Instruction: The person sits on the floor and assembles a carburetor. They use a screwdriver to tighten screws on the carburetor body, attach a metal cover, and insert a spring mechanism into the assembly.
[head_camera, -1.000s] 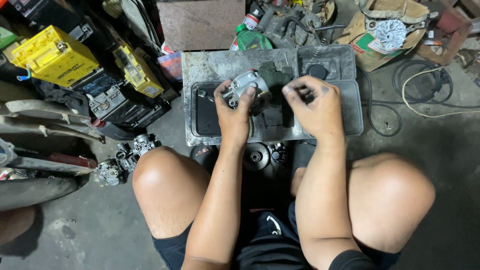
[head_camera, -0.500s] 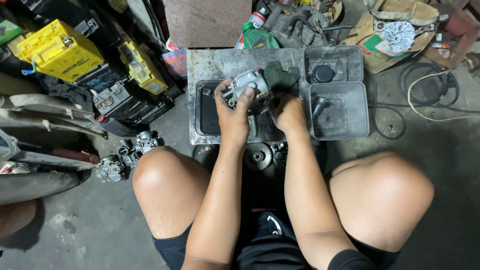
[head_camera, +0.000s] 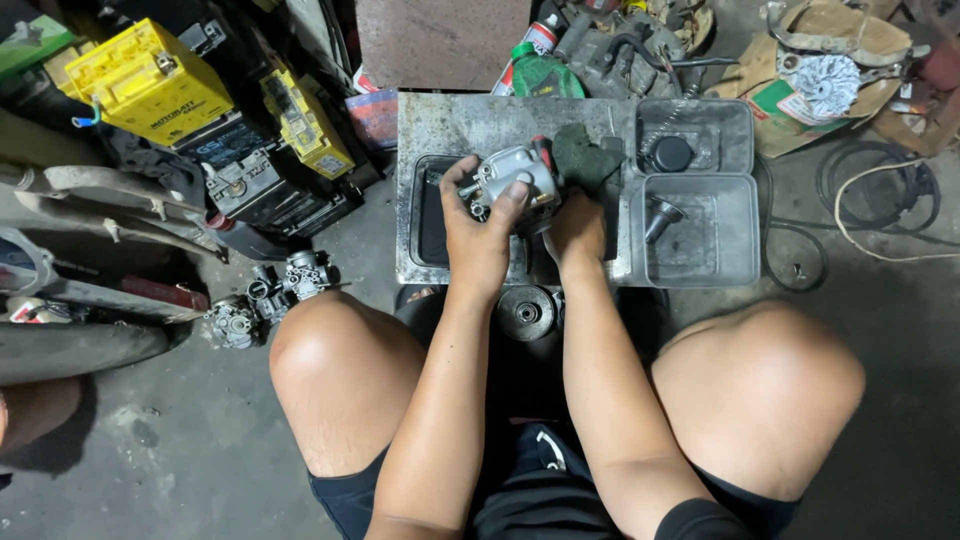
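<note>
Since the earlier frames our right hand (head_camera: 575, 228) has drawn in from the tray's right side to sit just beside the carburetor (head_camera: 515, 180), and our left hand (head_camera: 480, 235) has kept its hold on that part. Going left to right: two yellow batteries (head_camera: 150, 85) lean among dark clutter on the far left, and below them spare carburetors (head_camera: 270, 295) lie on the concrete floor (head_camera: 150, 460) near our left knee. Our left hand holds the silver carburetor above the left well of the metal tray (head_camera: 450, 125), fingers wrapped round its body and the thumb pressed on its top face. Our right hand is closed just to its right, beside a dark green rag (head_camera: 585, 160); what its fingertips pinch we cannot tell, as the knuckles hide them. A round pulley (head_camera: 527, 312) sits on the floor below the tray's near edge, between our knees. Further right, two plastic tubs (head_camera: 690, 230) hold a black cap (head_camera: 670, 153) and a black funnel (head_camera: 662, 215). We judge the main risk to be a slip: the part looks greasy and is carried by one hand only, so a twist from the right hand could turn it out of our grip and knock it against the tray. Any small piece coming loose could also drop over the tray's edge onto the cluttered floor and be hard to find.
</note>
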